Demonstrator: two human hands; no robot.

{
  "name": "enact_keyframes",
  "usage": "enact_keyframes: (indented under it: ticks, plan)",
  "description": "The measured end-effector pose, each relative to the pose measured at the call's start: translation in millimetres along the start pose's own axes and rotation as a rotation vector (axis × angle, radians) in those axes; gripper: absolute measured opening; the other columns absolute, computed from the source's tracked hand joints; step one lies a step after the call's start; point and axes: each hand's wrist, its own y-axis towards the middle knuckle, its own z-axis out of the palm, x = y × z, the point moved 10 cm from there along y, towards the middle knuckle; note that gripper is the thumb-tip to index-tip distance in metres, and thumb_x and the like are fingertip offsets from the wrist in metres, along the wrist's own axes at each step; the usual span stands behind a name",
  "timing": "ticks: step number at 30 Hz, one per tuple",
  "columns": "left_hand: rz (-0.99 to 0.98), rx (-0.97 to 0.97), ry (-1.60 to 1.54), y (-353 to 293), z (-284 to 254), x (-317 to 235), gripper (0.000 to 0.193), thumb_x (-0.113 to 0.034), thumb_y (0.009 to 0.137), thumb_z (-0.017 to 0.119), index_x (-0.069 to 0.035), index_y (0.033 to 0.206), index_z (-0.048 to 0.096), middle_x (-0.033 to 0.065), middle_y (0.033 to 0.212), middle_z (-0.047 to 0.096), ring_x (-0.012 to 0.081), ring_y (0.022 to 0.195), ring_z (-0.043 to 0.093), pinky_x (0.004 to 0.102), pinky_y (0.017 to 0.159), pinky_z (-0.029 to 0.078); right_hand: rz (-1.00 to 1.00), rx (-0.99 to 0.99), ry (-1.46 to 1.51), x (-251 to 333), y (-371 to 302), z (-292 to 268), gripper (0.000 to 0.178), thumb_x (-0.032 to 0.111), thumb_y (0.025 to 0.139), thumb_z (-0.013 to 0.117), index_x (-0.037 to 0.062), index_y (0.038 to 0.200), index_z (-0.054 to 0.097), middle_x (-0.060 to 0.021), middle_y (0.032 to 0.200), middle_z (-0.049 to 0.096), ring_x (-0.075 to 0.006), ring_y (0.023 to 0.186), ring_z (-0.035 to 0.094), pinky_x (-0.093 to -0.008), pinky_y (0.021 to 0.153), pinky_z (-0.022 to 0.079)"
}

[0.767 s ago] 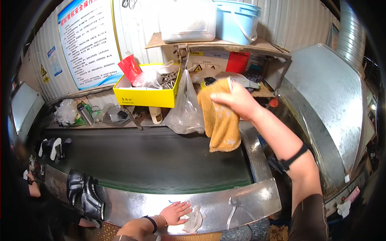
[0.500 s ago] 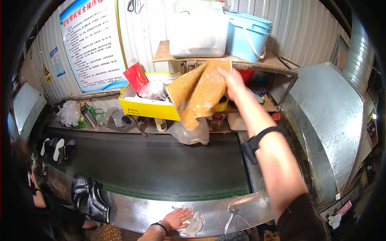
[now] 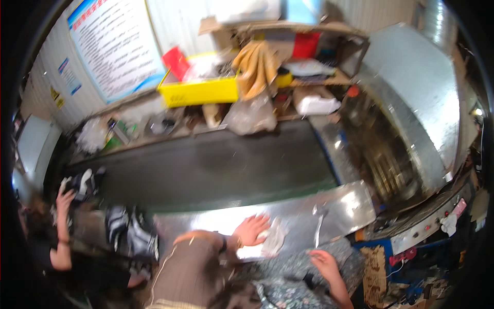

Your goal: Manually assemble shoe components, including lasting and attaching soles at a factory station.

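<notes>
**Resting a hand on a pale cloth at the belt's edge**

Pressing down on a crumpled pale cloth (image 3: pixel 267 242), the left hand (image 3: pixel 250 230) lies flat with its fingers spread and relaxed, not gripping; the cloth sits on the shiny metal ledge (image 3: pixel 329 211) just in front of the dark conveyor belt (image 3: pixel 206 170). The right hand (image 3: pixel 323 262) hangs lower, below the ledge and over dark patterned fabric (blur makes it hard to say whether its fingers are curled or loose, and it seems to hold nothing). A thin bent metal piece (image 3: pixel 319 221) lies on the ledge near the cloth; its shape is unclear.

Beyond the belt, a tan cloth (image 3: pixel 256 67) is draped over the corner of a yellow bin (image 3: pixel 198 92), with a clear plastic bag (image 3: pixel 250 116) below it. The shelf's contents are smeared by motion. At the left edge another person's hand (image 3: pixel 64 198) reaches toward black-and-white items (image 3: pixel 85 180), partly cut off by the dark rim.
</notes>
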Motion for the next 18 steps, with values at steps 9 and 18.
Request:
enact_keyframes:
  ticks: [9, 18]
  plan:
    - [-0.957, -0.699, 0.335, -211, -168, 93, 0.083, -0.032, 0.074, 0.070, -0.009, 0.146, 0.036, 0.0186, 0.152, 0.031, 0.0386, 0.142, 0.021, 0.0561, 0.115, 0.009, 0.091, -0.463, -0.016, -122, -132, -63, 0.017, 0.002, 0.088, 0.061, 0.0023, 0.105, 0.062, 0.0011, 0.080, 0.060, -0.0058, 0.063, 0.051, -0.0207, 0.055, 0.041]
    - [-1.664, -0.890, -0.303, -452, -127, 181, 0.067, -0.053, 0.083, 0.065, -0.001, 0.124, 0.061, 0.0231, 0.122, 0.062, 0.0353, 0.116, 0.058, 0.0377, 0.101, 0.042, 0.029, -0.391, -0.006, -126, -103, -55, 0.008, 0.005, 0.087, 0.053, 0.0094, 0.081, 0.050, 0.0040, 0.064, 0.045, -0.0039, 0.052, 0.040, -0.0216, 0.046, 0.031]
